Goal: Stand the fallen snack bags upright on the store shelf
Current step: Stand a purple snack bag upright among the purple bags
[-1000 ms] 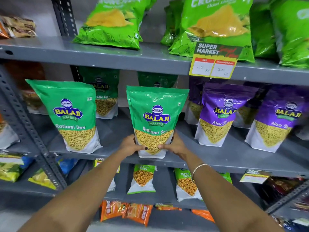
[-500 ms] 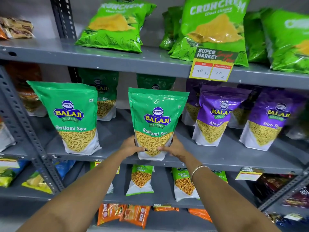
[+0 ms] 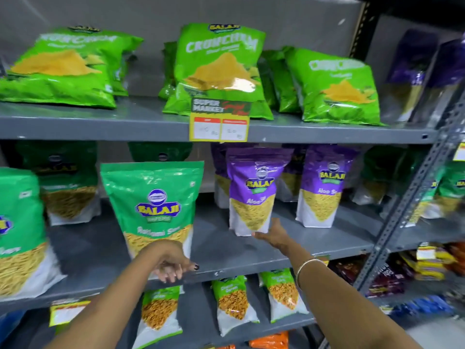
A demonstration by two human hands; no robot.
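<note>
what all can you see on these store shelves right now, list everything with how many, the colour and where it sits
Crunchem bags: at least three in front, lime green, top shelf, leaning back, more behind
price tag: one, yellow and white, on the top shelf's front edge
Ratlami Sev pouches: two in front, green, middle shelf left, upright, more behind
Aloo Sev pouches: two in front, purple, middle shelf centre, upright, more behind
small pouches: three, green tops, lower shelf
orange packets: count unclear, bottom edge
shelf: grey metal
left hand: one, empty, at the green pouch's base
right hand: one, open, at the purple pouch's base
bangle: one, silver, right wrist
</note>
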